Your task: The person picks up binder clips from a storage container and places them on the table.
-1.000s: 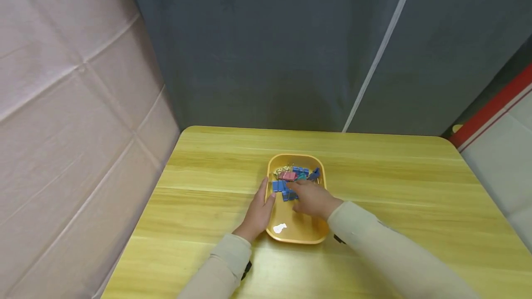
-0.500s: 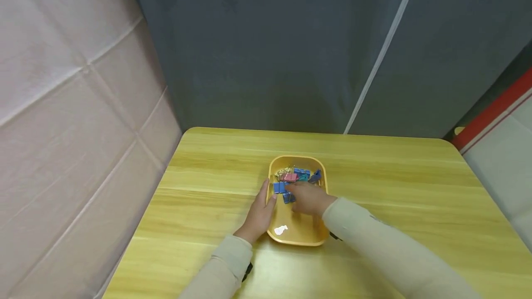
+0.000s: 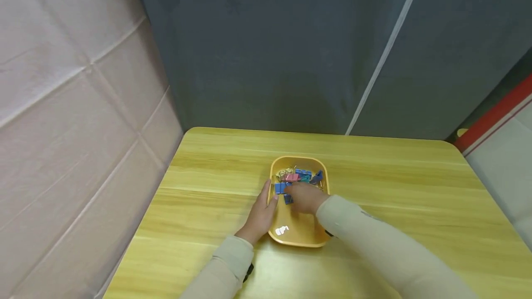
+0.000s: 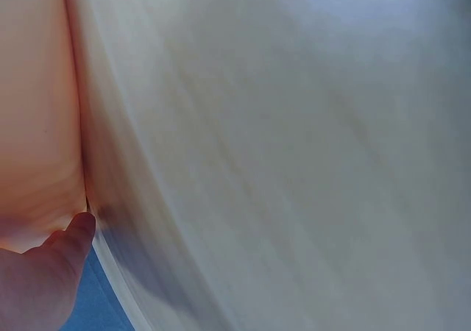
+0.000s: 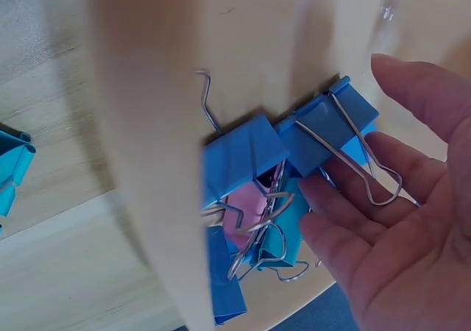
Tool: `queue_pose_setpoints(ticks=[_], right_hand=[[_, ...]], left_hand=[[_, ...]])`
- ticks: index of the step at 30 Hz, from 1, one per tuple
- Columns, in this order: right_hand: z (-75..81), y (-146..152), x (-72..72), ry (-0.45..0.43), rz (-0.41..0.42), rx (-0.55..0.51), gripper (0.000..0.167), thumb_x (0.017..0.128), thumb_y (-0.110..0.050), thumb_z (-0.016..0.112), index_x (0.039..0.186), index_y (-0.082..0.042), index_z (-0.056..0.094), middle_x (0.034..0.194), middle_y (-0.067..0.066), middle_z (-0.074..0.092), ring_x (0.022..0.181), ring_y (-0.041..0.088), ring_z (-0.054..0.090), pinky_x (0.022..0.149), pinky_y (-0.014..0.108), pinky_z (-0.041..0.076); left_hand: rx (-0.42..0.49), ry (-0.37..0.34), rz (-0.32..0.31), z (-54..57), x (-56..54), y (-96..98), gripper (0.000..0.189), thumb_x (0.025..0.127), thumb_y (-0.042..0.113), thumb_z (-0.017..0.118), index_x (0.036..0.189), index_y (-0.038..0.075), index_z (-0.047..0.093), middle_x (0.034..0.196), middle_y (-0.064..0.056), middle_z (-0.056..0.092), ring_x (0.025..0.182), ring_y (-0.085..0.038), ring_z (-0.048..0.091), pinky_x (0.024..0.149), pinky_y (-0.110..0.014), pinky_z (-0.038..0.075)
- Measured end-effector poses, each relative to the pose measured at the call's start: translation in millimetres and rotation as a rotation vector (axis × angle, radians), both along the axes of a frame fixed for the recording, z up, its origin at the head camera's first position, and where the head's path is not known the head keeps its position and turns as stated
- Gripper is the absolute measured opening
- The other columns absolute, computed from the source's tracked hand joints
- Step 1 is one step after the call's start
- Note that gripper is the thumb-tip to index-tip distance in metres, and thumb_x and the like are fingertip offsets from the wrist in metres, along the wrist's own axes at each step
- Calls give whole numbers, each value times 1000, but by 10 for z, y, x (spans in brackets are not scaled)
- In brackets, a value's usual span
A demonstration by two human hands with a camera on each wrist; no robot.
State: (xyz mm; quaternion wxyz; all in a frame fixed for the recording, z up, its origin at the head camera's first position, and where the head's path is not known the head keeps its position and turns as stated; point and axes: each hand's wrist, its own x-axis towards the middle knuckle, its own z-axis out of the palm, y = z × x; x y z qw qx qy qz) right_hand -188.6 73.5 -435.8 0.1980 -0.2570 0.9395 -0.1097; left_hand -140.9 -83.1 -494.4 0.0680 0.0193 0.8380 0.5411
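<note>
A yellow-orange plastic tray [image 3: 298,239] stands on the wooden table with several binder clips in its far half. My left hand [image 3: 259,216] holds the tray's left wall, thumb on the inner side and fingers outside. Inside the tray, my right hand [image 3: 305,196] reaches among the clips. The right wrist view shows its thumb apart and its fingers loosely bent, touching a dark blue binder clip [image 5: 324,129] by its wire handles. Beside that lie another blue binder clip [image 5: 246,154], a pink binder clip [image 5: 246,206] and a teal binder clip [image 5: 287,228].
Wooden table top [image 3: 395,174] surrounds the tray. A dark grey partition [image 3: 257,59] rises behind the table and a pale covered wall [image 3: 83,151] stands left. At the left edge of the right wrist view, a teal clip [image 5: 13,165] is partly cut off, beyond the tray wall.
My right hand has shifted slightly left within the tray, covering more of a near blue clip. My left hand keeps its hold on the tray. The head view has drifted a little.
</note>
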Motion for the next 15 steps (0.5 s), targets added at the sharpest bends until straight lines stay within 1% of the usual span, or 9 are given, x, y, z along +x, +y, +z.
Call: queue_pose_setpoints(ticks=[4,8,11,15], right_hand=[[-25,-16,-27,6,11,-2,44,76,0,74,119,-4,66,118,13,66,113,32,60,102,45,46],[-23,-27,-52,7,31,8,41,77,4,71,117,-4,67,116,13,66,114,33,60,102,44,46],[-27,-39,-71,2,40,35,38,80,3,70,117,-5,67,116,13,66,114,32,59,103,43,46],[-24,-63,-89,7,53,58,30,81,1,70,110,-4,69,109,11,68,109,31,62,99,43,48]], left_hand=[[3,-5,1,-3,-4,6,59,105,27,38,156,14,12,159,-12,19,143,-37,22,117,-52,17],[-2,-6,2,0,-1,13,59,105,27,38,156,14,12,159,-12,19,143,-37,23,117,-53,17],[-1,-9,2,4,3,17,59,105,27,38,156,14,12,159,-13,20,143,-38,23,117,-53,18],[10,-9,1,12,4,17,59,105,26,38,156,14,12,159,-14,20,142,-38,24,117,-53,18]])
